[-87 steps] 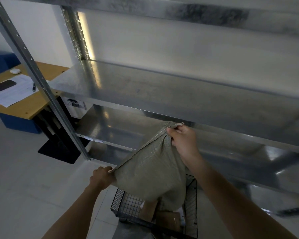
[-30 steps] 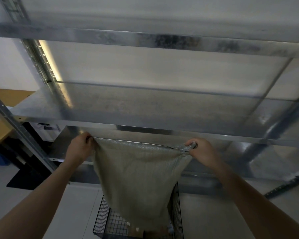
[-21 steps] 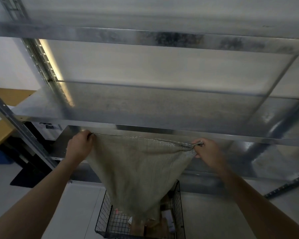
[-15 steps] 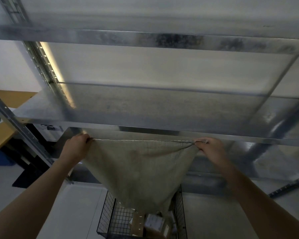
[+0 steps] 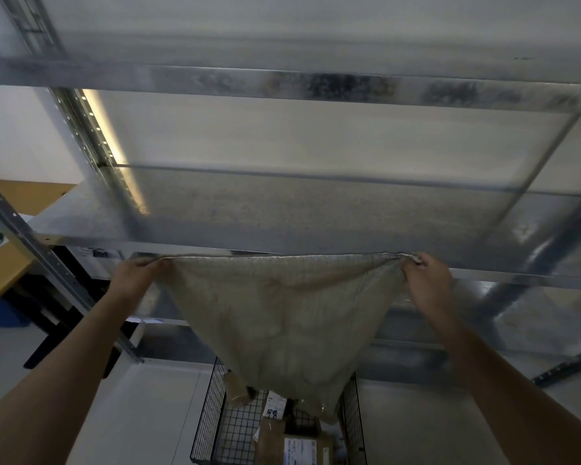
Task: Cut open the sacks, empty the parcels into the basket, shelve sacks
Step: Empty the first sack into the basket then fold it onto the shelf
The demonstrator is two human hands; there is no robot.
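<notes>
A limp beige woven sack (image 5: 282,317) hangs stretched between my two hands in front of a metal shelf (image 5: 282,216). My left hand (image 5: 133,275) grips its left upper corner. My right hand (image 5: 423,280) grips the right upper corner. The sack's top edge runs level with the shelf's front lip, and its lower point dangles over a black wire basket (image 5: 212,411) on the floor. Brown parcels (image 5: 296,444) with white labels lie in the basket, partly hidden by the sack.
The steel rack has a slotted upright (image 5: 47,266) at the left and another shelf (image 5: 316,85) overhead. A yellow desk (image 5: 4,266) with papers stands at the far left. Pale floor (image 5: 155,414) surrounds the basket.
My hands have moved apart and lifted the sack, pulling its top edge taut and level with the shelf lip. The sack's lower end has risen, uncovering more parcels in the basket.
</notes>
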